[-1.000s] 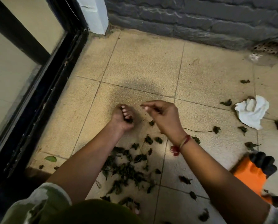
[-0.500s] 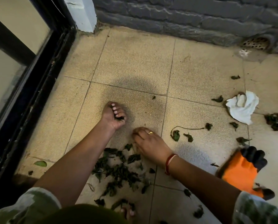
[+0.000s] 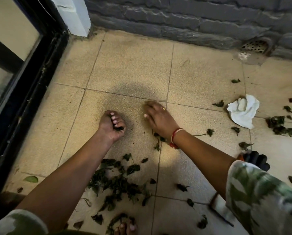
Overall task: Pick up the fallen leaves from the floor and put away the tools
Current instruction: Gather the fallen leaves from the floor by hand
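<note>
Two bare hands are seen over a tiled floor [image 3: 133, 65]. One crumpled white cloth [image 3: 242, 109] lies on that floor and is used here as the reference for all positions.

The left hand [image 3: 112, 125] is held well to the left of the cloth. Its fingers [image 3: 115, 120] are curled into a fist, and a small wad of dark leaves [image 3: 119, 128] is gripped inside it.

The right hand [image 3: 158, 119] is placed palm down between the left hand and the cloth. Its fingers [image 3: 153, 107] are stretched out and laid on the floor, and nothing is seen held in them. The fingertips are blurred. One ring [image 3: 163, 108] and one red wrist thread [image 3: 175, 137] are worn on this hand.

Two heaps of fallen leaves are counted:
- One large heap [image 3: 118, 182] lies well below and to the left of the cloth, between the two forearms.
- One smaller heap [image 3: 280, 125] lies just to the right of the cloth.

Single dry leaves are scattered around the cloth. They are too small for an exact count.

One fresh green leaf [image 3: 30, 179] lies far to the left of the cloth, beside the black door frame [image 3: 31, 82].

One orange-and-black glove [image 3: 255, 159] lies below the cloth and is partly covered by the patterned right sleeve [image 3: 260, 192].

One floor drain [image 3: 254, 46] is set above the cloth, at the foot of the grey brick wall [image 3: 192, 19].
</note>
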{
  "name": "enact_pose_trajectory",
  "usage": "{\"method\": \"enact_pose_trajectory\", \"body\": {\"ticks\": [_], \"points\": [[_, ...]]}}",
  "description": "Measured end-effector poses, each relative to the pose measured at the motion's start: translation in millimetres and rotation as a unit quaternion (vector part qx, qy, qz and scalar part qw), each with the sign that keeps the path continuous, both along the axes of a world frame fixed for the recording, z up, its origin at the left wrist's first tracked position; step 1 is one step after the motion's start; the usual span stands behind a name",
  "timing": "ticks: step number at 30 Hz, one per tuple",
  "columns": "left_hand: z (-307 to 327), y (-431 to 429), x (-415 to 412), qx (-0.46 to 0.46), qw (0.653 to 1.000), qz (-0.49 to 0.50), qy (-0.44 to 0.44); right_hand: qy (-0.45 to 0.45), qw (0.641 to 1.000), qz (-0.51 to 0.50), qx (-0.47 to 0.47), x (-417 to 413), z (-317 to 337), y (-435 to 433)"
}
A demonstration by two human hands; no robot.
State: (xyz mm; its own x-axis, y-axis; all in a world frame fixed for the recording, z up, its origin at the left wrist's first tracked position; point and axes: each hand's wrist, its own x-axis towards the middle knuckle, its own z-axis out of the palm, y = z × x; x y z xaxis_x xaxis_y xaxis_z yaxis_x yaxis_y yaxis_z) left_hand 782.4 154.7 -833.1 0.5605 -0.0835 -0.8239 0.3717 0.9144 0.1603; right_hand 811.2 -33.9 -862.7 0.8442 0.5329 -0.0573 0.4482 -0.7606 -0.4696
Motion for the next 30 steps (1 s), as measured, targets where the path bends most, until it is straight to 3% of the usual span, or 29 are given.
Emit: {"method": "enact_pose_trajectory", "body": {"ticks": [4,7,10,12,14,16,18,22,27,30], "points": [[-0.6,-2.7,-1.5,0.006,1.0,0.0,-0.004,-0.038,0.996,0.075,0.014,-46.7,-4.1,-20.7],[-4.7,-7.5,-0.5,0.004,1.0,-0.009,-0.001,-0.05,0.995,0.078,0.041,-65.3,3.9,-47.1],[-8.8,-15.7,2.6,0.001,0.999,-0.033,0.005,-0.026,0.99,-0.093,0.101,-55.7,31.0,-81.8],[-9.9,-21.6,4.9,0.001,0.999,-0.052,-0.005,-0.043,0.958,-0.261,0.106,-35.1,40.2,-123.2],[-10.0,-29.7,6.5,0.003,0.997,-0.071,-0.015,-0.045,0.92,-0.387,0.03,-12.6,40.2,-172.8],[-10.0,-37.1,8.0,0.007,0.996,-0.085,-0.019,0.006,0.9,-0.431,-0.062,3.6,30.3,-209.9],[-9.9,-42.6,10.8,0.012,0.995,-0.095,-0.018,0.049,0.902,-0.414,-0.112,12.3,17.8,-222.9],[-10.1,-47.2,14.5,0.011,0.995,-0.1,-0.018,0.038,0.951,-0.279,-0.126,13.8,9.3,-196.6],[-6.6,-52.5,13.6,0.023,0.996,-0.091,-0.011,0.045,0.97,-0.229,-0.062,-12.2,11.9,-159.6],[-5.1,-52.3,12.9,0.018,0.996,-0.091,-0.003,0.029,0.993,-0.102,-0.053,-41.8,14.8,-135.8]]}}
